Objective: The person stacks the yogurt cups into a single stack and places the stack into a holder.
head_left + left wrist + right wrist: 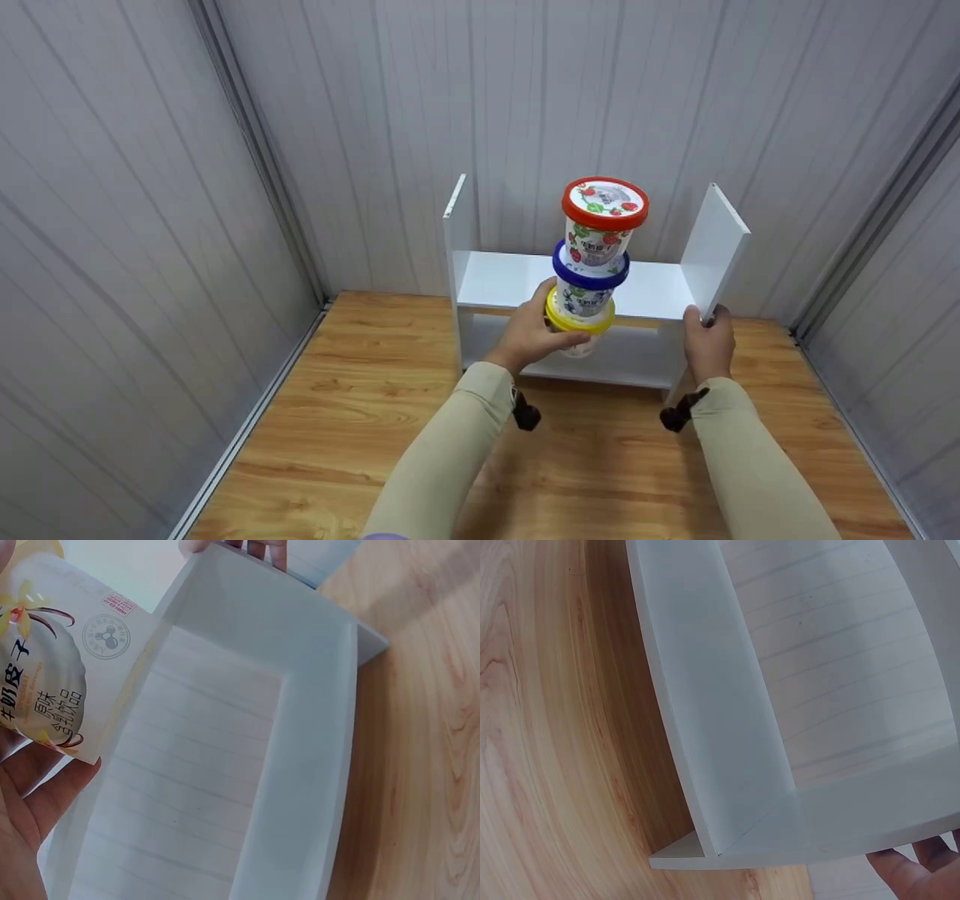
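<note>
My left hand (529, 334) grips the lowest of three stacked tubs, the yellow-lidded tub (581, 322), with the thumb across its front. On it stand a blue-lidded tub (586, 296) and, at the top, a red-lidded tub (600, 244) with strawberry pictures. The stack is held in front of a white two-tier shelf (656, 292), tilted a little to the right. My right hand (709, 345) holds the front edge of the shelf's right side panel, thumb on the inner side and fingers outside. In the left wrist view, the lowest tub (52, 652) shows its printed side.
The shelf stands on a wood-grain surface (360, 420), close to the grey panelled back wall (360, 150). Its upright side panels rise above the upper board. A lower board (630, 360) runs beneath. Panelled walls flank the surface left and right.
</note>
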Demonstrator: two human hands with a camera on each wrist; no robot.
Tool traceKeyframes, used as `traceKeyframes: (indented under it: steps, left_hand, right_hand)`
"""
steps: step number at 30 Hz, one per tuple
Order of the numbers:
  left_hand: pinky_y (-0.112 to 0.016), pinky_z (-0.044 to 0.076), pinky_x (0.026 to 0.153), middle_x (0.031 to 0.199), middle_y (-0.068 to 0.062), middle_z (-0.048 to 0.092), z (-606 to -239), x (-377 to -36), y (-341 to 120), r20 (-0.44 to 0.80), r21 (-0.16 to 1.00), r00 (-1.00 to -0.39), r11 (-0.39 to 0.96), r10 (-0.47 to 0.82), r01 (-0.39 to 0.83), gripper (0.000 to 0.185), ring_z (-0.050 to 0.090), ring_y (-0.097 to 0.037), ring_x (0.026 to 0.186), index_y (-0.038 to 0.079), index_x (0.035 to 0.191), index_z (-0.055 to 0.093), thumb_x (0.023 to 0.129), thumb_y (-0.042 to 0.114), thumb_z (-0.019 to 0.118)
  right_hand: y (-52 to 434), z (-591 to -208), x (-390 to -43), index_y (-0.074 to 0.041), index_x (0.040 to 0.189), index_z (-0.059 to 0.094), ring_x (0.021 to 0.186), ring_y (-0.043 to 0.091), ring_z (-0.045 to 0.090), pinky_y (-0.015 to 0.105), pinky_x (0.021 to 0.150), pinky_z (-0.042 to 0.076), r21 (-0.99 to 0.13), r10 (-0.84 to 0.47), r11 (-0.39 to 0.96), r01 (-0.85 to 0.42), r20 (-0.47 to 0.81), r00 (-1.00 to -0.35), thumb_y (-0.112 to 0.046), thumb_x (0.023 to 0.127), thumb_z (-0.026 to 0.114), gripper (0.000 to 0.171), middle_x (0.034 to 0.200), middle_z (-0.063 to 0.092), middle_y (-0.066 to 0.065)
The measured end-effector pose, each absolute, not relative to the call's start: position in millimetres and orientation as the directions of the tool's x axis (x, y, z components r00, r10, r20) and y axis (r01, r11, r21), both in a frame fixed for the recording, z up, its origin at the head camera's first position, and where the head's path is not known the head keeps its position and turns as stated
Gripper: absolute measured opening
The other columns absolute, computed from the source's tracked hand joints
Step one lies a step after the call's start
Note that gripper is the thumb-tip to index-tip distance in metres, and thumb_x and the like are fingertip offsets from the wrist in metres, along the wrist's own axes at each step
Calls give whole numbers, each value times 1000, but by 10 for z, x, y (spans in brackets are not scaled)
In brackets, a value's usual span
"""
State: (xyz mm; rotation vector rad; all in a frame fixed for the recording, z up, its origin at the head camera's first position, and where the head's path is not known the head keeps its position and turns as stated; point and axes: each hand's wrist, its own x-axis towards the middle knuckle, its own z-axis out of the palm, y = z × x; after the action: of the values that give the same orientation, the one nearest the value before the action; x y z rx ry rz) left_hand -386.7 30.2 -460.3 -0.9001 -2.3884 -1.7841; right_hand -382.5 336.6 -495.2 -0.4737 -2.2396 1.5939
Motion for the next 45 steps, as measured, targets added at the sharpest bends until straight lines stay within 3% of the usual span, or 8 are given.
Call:
traceKeyframes:
  steps: [4,20,25,31,45]
  left_hand:
    - [-35,53,97,125,15,64,-4526,-3877,307,347,877,-830,164,436,452,93,63,-8,109,35,150,35,74,49,88]
    - [-38,53,99,126,14,63,-4307,-3969,354,302,907,-853,147,426,395,89,63,-9,111,36,147,38,75,44,89]
    - [-40,52,100,125,14,63,-4294,-4004,381,291,913,-858,143,423,381,90,63,-9,112,37,146,38,74,44,90]
    - [-35,52,99,126,11,64,-4345,-4077,406,299,918,-849,111,436,380,87,63,-11,112,34,147,38,77,34,90]
    - [-41,50,102,126,13,63,-4387,-4144,439,275,923,-870,140,409,358,90,62,-11,113,36,146,40,73,45,91]
  right_hand:
    - [3372,-4955,-3818,-4,158,25,129,33,45,49,107,40,-941,470,329,73,97,-877,-47,100,38,74,150,41,24]
    - [3376,-4944,-3793,-9,162,15,143,35,35,56,115,34,-946,483,287,154,4,-875,-50,99,38,78,161,29,21]
    - [3372,-4952,-3757,-7,162,15,140,35,37,54,114,36,-942,482,301,145,19,-876,-49,99,37,78,159,31,23]
    - [3361,-4987,-3739,-9,161,19,134,34,41,53,111,38,-945,470,304,121,38,-882,-50,99,37,76,156,35,23]
    - [3343,-5011,-3707,-9,162,12,143,36,35,54,116,34,-945,480,293,146,13,-877,-51,100,38,80,161,27,23]
